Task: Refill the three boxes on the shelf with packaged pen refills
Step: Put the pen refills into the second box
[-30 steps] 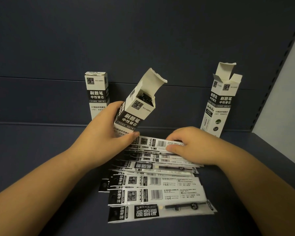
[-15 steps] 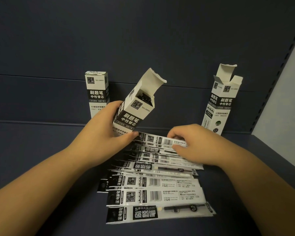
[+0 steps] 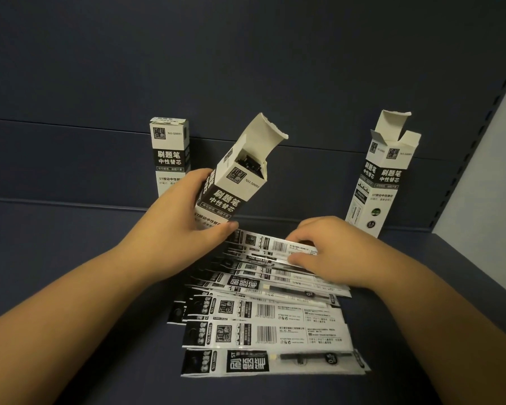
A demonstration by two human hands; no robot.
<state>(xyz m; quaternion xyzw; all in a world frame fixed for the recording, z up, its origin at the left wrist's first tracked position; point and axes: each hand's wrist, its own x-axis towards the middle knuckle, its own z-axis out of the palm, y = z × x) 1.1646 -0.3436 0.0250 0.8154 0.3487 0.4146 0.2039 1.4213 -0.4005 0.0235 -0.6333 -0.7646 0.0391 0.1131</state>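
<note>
My left hand [image 3: 181,220] grips the middle box [image 3: 234,182], a white and black carton tilted to the right with its top flap open and dark refill ends showing inside. The left box [image 3: 170,153] stands upright against the back wall, top closed. The right box [image 3: 383,176] leans on the back wall with its flaps open. Several packaged pen refills [image 3: 263,314] lie fanned on the shelf below my hands. My right hand [image 3: 330,249] pinches the top refill package [image 3: 272,245] at the far end of the pile.
The dark blue shelf floor [image 3: 70,258] meets a dark blue back wall [image 3: 246,68]. A pale side panel [image 3: 485,176] with a perforated upright closes the right side.
My right hand has closed its fingers on the top refill package and raised its end slightly. The left hand keeps the tilted box almost still.
</note>
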